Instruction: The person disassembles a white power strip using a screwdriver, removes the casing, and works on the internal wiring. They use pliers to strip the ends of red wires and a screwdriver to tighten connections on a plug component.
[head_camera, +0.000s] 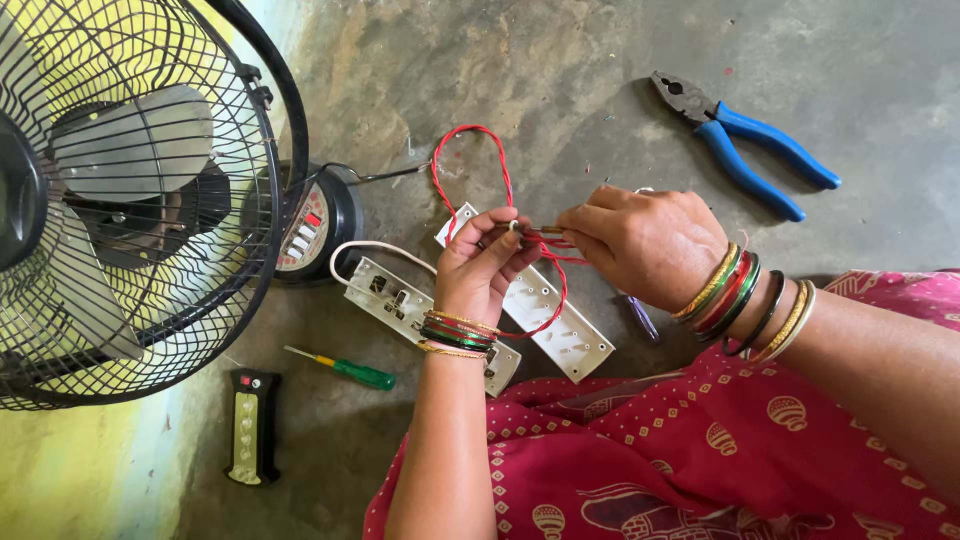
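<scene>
My left hand (482, 268) and my right hand (640, 242) meet over the floor, both pinching the ends of a twisted red wire (470, 150) that loops up and away from them. The fingertips of both hands close on the bare wire ends between them. Under the hands lie two white parts of an opened extension board: one half with sockets and switches (385, 295) and a flat cover plate (565, 335). Both wrists carry several coloured bangles.
A pedestal fan (120, 200) with a black wire guard stands at the left, its round base with buttons (315, 222) beside the board. Blue-handled pliers (750, 140) lie at the upper right. A green screwdriver (345, 368) and a black remote (252, 425) lie near my red patterned dress (700, 450).
</scene>
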